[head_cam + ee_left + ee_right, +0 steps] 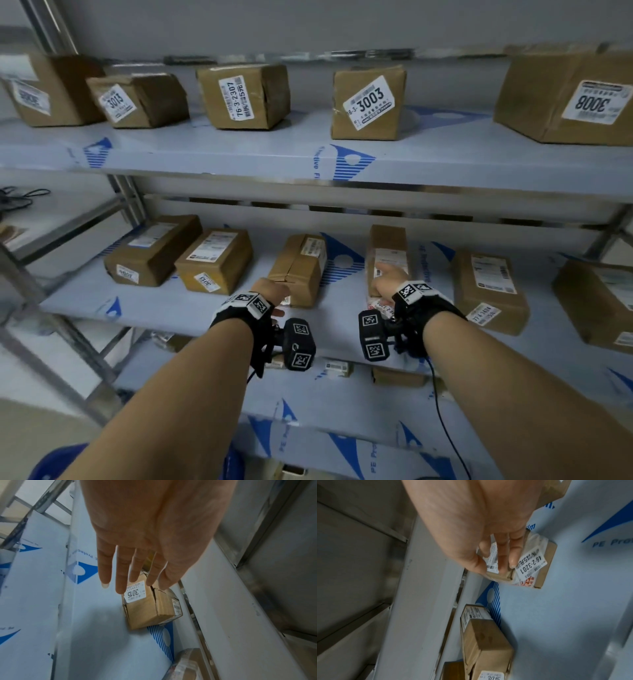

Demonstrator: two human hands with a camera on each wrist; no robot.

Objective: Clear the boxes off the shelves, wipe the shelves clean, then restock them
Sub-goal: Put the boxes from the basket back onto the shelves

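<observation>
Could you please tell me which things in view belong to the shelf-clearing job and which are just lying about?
Job:
- box 3015, under the left hand
- box 3201, gripped by the right hand
- middle shelf

Lying about:
- black cables

Head view looking down at the middle shelf [191, 318], wrist views close along the fingers — both sharing box 3015 [150, 609].
</observation>
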